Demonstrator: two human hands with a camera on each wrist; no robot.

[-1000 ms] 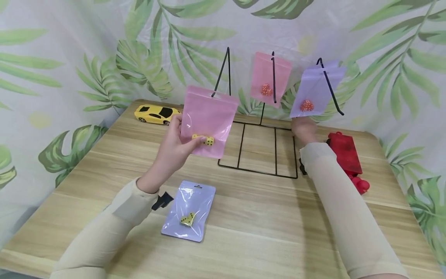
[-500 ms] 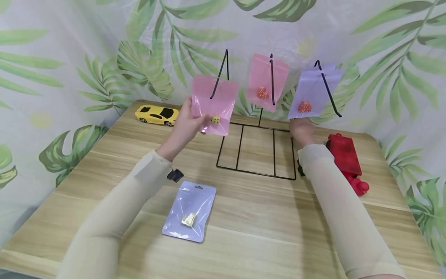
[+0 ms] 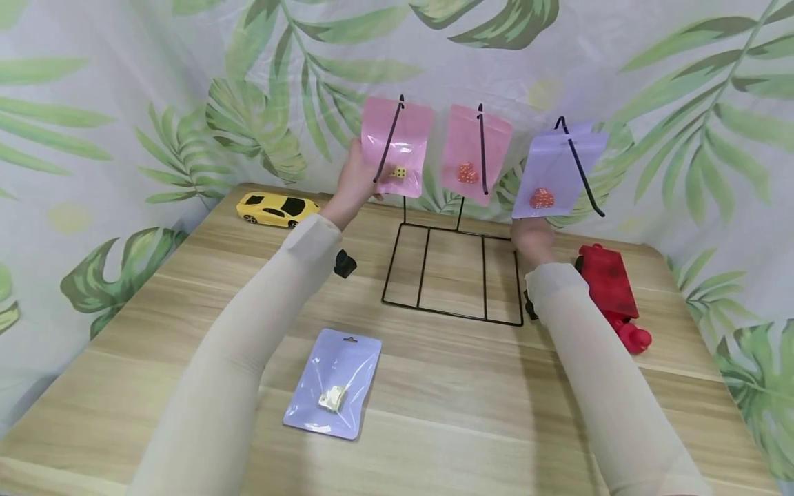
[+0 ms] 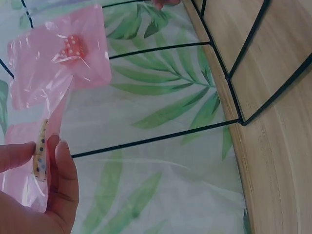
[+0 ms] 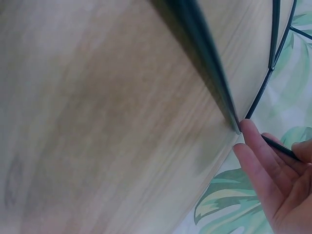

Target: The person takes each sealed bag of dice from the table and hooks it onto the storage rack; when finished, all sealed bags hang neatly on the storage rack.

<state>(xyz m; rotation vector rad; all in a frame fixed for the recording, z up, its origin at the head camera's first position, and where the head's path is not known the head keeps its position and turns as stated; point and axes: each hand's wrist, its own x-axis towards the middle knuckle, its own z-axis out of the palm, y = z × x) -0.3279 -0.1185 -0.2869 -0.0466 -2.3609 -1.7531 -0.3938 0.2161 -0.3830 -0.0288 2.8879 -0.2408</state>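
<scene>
My left hand pinches a pink zip bag with yellow dice inside, thumb and fingers closing on the dice; the bag's top is on the left hook of a black wire display rack, near the hook's back end. My right hand, low behind the purple bag with red dice, holds a rack upright between thumb and fingers, as the right wrist view shows. On the middle hook hangs another pink bag with red dice.
A purple bag with yellow dice lies flat on the wooden table. A yellow toy car stands back left, and a red toy is right of my right forearm. A leaf-patterned curtain hangs behind.
My left hand has carried the pink bag with yellow dice up and back along the left hook, from its front tip to its rear. The right hand stays at the rack.
</scene>
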